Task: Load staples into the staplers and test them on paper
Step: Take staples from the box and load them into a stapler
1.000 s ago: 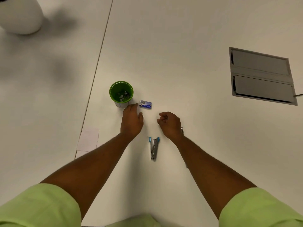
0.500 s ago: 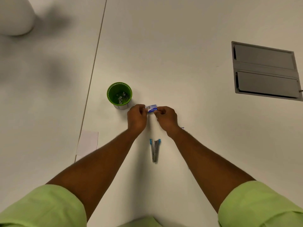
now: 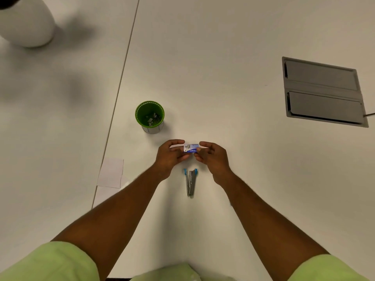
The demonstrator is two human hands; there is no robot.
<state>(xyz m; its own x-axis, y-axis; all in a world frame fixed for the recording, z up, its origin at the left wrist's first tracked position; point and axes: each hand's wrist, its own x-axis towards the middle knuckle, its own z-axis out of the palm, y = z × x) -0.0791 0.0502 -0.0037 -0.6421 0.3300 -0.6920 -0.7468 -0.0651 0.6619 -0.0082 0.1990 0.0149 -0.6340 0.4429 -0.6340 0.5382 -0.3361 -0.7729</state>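
Seen from overhead at a white table (image 3: 223,57): small blue-and-white staple box (image 3: 190,148) pinched at either end, lifted between left hand (image 3: 170,156) and right hand (image 3: 213,157), fingertips and thumbs curled round its short sides

Directly below the box, nearer the body, flat on the tabletop: stapler (image 3: 190,182) with blue tips, hinged open in a narrow V, well clear of both hands

Up and to the left of the hands, standing upright: green cup (image 3: 149,116), small metal clips or scraps visible at its bottom; near the left hand but apart from it

Further left, on the table seam's near side: white paper sheets (image 3: 110,173), overlapping, partly tucked under the left forearm

Far right, set flush into the tabletop: grey cable hatch (image 3: 322,91), with two flaps closed

Top left corner: rounded white object (image 3: 26,23), only partly in frame, kind unclear

Bottom edge: light green short sleeves (image 3: 50,262) on both arms, forearms bare and stretched forward
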